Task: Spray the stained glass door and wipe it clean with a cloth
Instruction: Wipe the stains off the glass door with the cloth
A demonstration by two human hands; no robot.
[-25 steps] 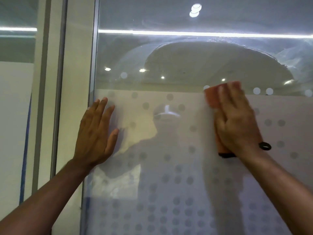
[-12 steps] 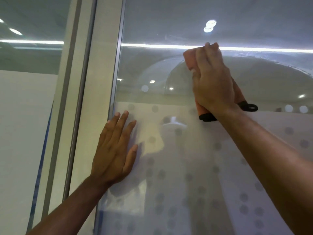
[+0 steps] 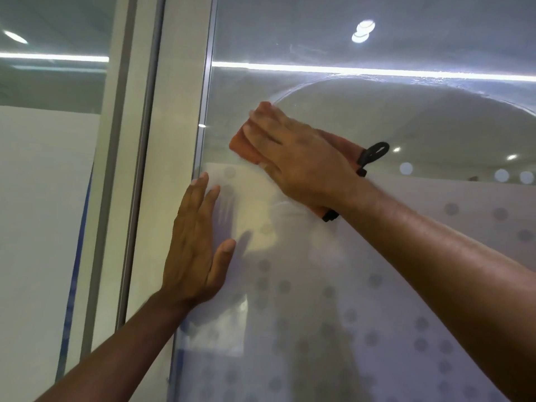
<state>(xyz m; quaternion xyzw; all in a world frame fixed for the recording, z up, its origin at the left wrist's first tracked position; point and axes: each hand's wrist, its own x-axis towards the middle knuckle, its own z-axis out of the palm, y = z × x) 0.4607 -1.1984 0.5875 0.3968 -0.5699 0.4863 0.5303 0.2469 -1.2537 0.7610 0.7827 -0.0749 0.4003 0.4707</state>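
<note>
R grip (image 3: 301,166) flat, fingers straight, on orange cloth (image 3: 240,144) vs glass door (image 3: 377,120); L grip (image 3: 194,256) flat; streaky arc (image 3: 293,88) above.

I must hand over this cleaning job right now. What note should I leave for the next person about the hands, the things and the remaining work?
Left hand: open, flat on the glass door near its left edge, holds nothing.
Right hand: open, straight fingers press the orange cloth on the clear glass, just above the frosted dotted band.
Spray bottle: not in view.
Done: the glass looks wiped below a curved wet streak.
Left: probably the smears along and above that streak, then the rest of the pane.
</note>
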